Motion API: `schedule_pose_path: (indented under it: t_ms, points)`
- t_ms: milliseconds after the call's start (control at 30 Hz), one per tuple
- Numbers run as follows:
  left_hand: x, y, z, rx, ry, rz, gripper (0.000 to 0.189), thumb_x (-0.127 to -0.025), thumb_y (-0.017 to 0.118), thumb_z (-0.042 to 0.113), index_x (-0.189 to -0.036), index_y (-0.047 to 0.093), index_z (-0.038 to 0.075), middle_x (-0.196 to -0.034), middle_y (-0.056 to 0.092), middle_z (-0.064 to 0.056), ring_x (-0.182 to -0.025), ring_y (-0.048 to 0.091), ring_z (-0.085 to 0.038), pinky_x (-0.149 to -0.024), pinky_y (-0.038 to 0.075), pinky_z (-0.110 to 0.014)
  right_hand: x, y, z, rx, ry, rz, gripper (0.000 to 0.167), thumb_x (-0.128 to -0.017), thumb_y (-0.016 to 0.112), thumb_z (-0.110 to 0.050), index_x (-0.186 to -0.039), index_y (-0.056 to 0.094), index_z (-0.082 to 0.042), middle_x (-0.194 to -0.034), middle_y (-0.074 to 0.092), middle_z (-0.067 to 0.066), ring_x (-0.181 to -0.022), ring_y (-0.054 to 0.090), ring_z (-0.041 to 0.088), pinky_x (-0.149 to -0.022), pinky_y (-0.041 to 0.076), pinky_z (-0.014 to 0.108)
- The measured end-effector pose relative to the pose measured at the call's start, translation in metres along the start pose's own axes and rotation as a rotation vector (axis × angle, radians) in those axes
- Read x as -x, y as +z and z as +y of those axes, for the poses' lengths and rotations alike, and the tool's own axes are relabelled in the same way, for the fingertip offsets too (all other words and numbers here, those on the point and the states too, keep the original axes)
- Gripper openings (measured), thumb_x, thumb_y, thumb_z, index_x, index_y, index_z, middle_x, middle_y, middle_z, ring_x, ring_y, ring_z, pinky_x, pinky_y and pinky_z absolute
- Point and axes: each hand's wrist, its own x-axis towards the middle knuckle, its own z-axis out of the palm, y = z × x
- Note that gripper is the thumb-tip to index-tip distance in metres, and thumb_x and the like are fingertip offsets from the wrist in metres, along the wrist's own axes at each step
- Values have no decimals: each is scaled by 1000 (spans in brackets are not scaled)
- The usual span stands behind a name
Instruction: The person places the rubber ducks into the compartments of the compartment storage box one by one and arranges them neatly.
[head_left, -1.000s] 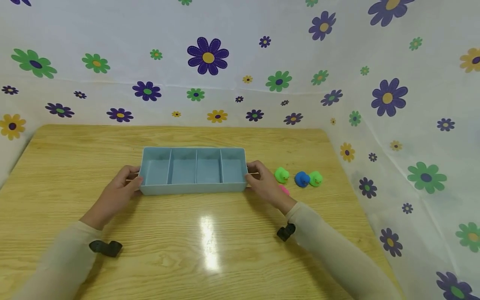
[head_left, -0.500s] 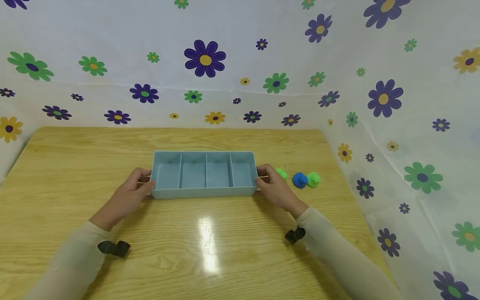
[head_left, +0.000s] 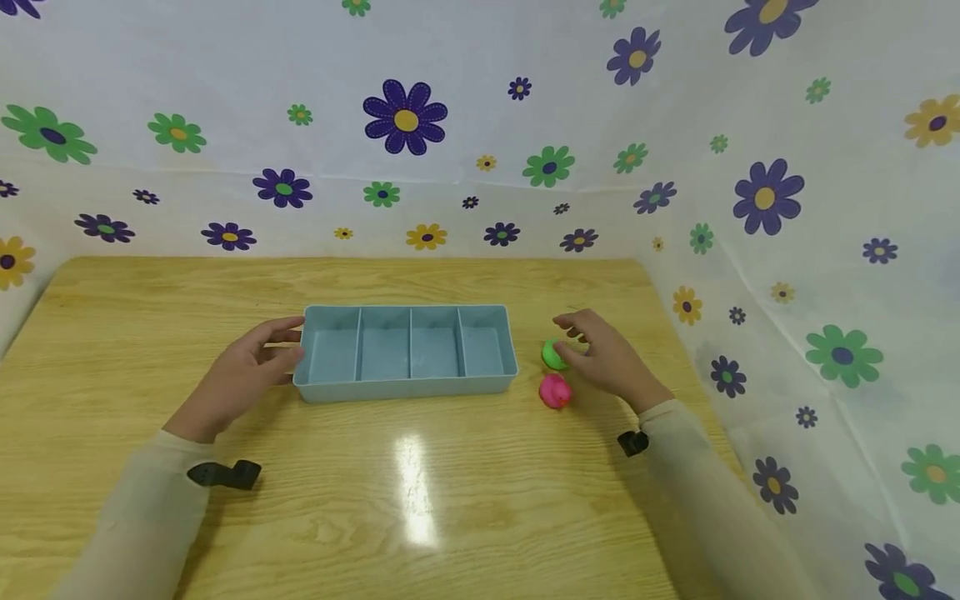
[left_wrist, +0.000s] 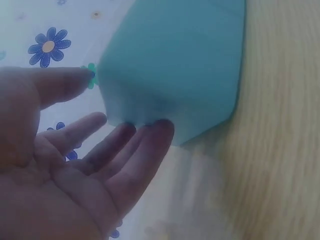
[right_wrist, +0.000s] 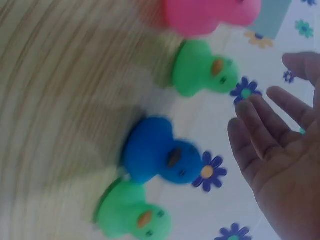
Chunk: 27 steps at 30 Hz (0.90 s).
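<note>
A pale blue divided tray (head_left: 408, 386) lies on the table with its several compartments bare. At its left end is my left hand (head_left: 242, 375), fingers loosely extended; in the left wrist view the fingertips reach the tray's end wall (left_wrist: 175, 65), though whether they touch is unclear. My right hand (head_left: 611, 358) hovers with spread fingers over the rubber ducks, holding nothing. Below it in the head view a green duck (head_left: 553, 355) is partly covered, and a pink duck (head_left: 555, 391) sits nearer me. The right wrist view also shows a blue duck (right_wrist: 150, 150) beside another green duck (right_wrist: 130, 212).
The wooden table (head_left: 315, 517) extends around the tray. White flowered cloth (head_left: 465, 125) rises behind the table and along its right side. Dark straps with small wrist cameras (head_left: 243, 475) sit on both sleeves.
The tray first slid right in both hands. My right hand then let go and moved right above the ducks, uncovering the pink one. The left hand's fingers have loosened at the tray's end.
</note>
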Motion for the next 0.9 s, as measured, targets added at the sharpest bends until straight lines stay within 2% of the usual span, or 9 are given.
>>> schedule_pose_path:
  t_ms: [133,300,600,900]
  points:
    - [1,1,-4,17,12,-14,62,-110,53,29,-165,27,14,-153,42,-24,-132,51,-41,-90,60,-35,2,-4,20,5,44,-73,52,-102,67,-25,-146,53,0,-140,58,18,-126,55,37,-104,48,57]
    - [2,2,-6,48,27,-12,62,-110,52,28,-164,26,12,-152,42,-24,-132,51,-40,-91,59,-34,4,-4,36,37,8,-117,52,-99,73,-23,-142,56,-1,-139,59,17,-126,57,37,-105,47,57]
    - [0,2,-9,69,32,-18,63,-110,53,27,-164,26,12,-152,42,-25,-132,50,-40,-92,59,-35,6,-2,38,58,-74,-105,38,-98,72,-15,-133,64,-2,-129,65,15,-117,63,34,-100,51,55]
    - [1,2,-9,58,39,-10,62,-110,53,26,-164,27,13,-150,43,-24,-131,51,-38,-92,59,-35,6,2,36,54,-82,-106,36,-97,75,-14,-130,66,-3,-118,67,10,-103,64,27,-92,55,49]
